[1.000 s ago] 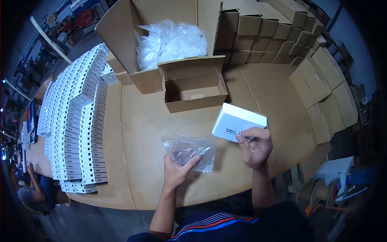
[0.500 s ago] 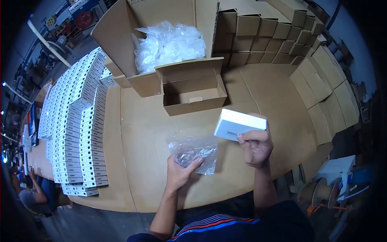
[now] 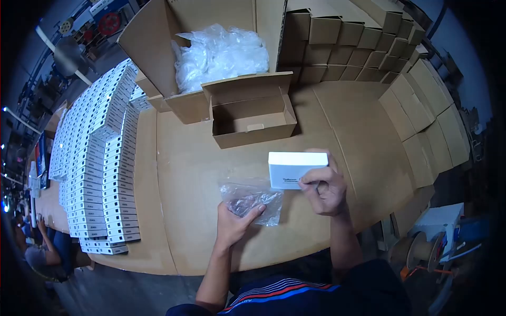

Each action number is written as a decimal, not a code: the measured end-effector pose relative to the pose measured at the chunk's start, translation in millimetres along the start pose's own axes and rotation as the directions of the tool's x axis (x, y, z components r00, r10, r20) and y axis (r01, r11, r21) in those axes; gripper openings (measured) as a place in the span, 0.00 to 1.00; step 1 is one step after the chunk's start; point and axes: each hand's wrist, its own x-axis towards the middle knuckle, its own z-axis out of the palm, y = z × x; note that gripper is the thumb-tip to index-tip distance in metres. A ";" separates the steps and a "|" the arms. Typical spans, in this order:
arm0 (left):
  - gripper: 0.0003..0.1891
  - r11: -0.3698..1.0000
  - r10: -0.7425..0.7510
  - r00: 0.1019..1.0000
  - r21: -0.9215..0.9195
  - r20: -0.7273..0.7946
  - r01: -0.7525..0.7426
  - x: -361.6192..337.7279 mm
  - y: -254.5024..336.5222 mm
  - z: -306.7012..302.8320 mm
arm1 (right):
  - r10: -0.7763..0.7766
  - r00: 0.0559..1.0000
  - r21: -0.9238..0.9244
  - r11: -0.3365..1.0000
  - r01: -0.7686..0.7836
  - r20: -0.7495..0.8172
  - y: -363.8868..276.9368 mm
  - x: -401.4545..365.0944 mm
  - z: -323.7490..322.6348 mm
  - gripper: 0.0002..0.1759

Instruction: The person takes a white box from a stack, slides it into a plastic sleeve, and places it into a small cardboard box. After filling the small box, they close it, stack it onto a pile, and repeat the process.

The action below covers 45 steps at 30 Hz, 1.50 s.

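My right hand (image 3: 328,188) grips a small white box (image 3: 294,166) by its right end, with dark print on the side facing me. To its left, my left hand (image 3: 235,222) pinches a clear plastic bag (image 3: 253,197) between thumb and fingers. The white box's lower left corner overlaps the bag's upper right edge in this view. Beyond both hands, an open brown cardboard box (image 3: 255,124) stands with its lid flap raised and its inside bare.
A large carton (image 3: 195,110) full of clear plastic bags (image 3: 221,58) stands at the back. White boxes (image 3: 97,174) are stacked along the left. Folded brown boxes (image 3: 337,52) are piled at the back right, more (image 3: 421,116) at the right edge. A person (image 3: 45,253) sits far left.
My right hand has brought the white box left and slightly down toward the bag and levelled it. My left hand with the bag has barely moved.
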 end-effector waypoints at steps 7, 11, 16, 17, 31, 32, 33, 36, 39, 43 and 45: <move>0.15 0.998 0.014 1.000 -0.063 0.028 -0.013 -0.7 -9.9 0.6 | -0.076 0.997 -0.099 0.992 0.076 0.002 9.4 -1.9 40.8 0.36; 0.18 0.999 -0.037 0.998 0.038 0.044 0.035 0.4 -5.9 -5.5 | 0.108 0.993 0.089 0.990 -0.112 0.053 18.7 -7.0 42.5 0.26; 0.21 0.995 0.014 1.000 0.098 0.023 -0.017 1.9 -9.5 -5.2 | 0.260 0.957 0.208 0.937 -0.282 0.126 1.5 5.2 43.0 0.14; 0.22 0.995 0.041 0.999 0.095 0.030 -0.043 2.4 -10.7 -4.0 | 0.295 0.945 0.271 0.906 -0.324 0.143 -0.5 6.1 43.7 0.14; 0.23 0.896 0.031 0.999 -0.442 -0.011 -0.032 3.9 -44.8 -8.6 | 0.477 0.859 0.549 0.676 -0.492 0.183 4.6 -7.5 59.8 0.37; 0.24 0.876 0.029 0.999 -0.479 -0.045 -0.047 3.5 -45.7 -6.9 | 0.545 0.832 0.602 0.632 -0.488 0.101 -0.1 -9.5 64.1 0.40; 0.24 0.855 0.029 0.996 -0.514 -0.080 -0.066 4.9 -45.7 -5.6 | 0.615 0.774 0.670 0.511 -0.538 0.153 3.4 -18.7 66.3 0.38; 0.25 0.887 0.052 0.990 -0.448 -0.135 -0.108 9.6 -46.0 -4.5 | 0.724 0.648 0.806 0.227 -0.546 0.235 13.9 -48.6 79.1 0.24; 0.26 0.898 0.066 0.988 -0.422 -0.141 -0.120 11.5 -48.2 -3.0 | 0.778 0.628 0.804 0.355 -0.478 0.030 13.0 -55.8 97.4 0.14; 0.28 0.934 0.125 0.975 -0.309 -0.186 -0.179 15.8 -56.6 -3.7 | 0.752 0.653 0.775 0.463 -0.430 -0.087 15.8 -54.6 103.1 0.09; 0.29 0.968 0.136 0.984 -0.195 -0.117 -0.157 13.4 -55.0 -10.5 | 0.747 0.655 0.762 0.488 -0.426 -0.112 13.0 -54.1 103.8 0.08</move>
